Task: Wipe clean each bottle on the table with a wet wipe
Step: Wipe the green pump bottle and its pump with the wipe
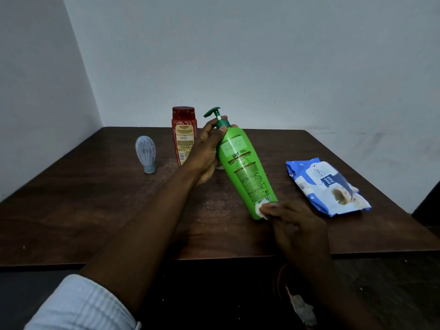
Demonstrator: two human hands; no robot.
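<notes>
Wiping is under way on one bottle, with others waiting. Farthest left on the dark wooden desk (71, 201) stands a small pale-blue translucent bottle (145, 153), set upside down on its cap, and just right of it an upright red plastic bottle with a red cap (182, 134); both look untouched, so I judge them yet to be done. Next comes the left hand (206, 151), arm stretched forward from a light striped sleeve (81, 306), its fingers (222, 129) wrapped round the neck of a tall green plastic pump bottle (242, 167), which it holds tilted above the desk, pump away, base toward the person. At that base the right hand (295, 225) presses a small white wet wipe (260, 208), pinched under its fingertips against the lower edge. Beyond it lies a blue-and-white soft pack of wipes (326, 184), flat on the desk. The next move, as I see it, calls for drawing the wipe up the body while the left hand turns the bottle.
</notes>
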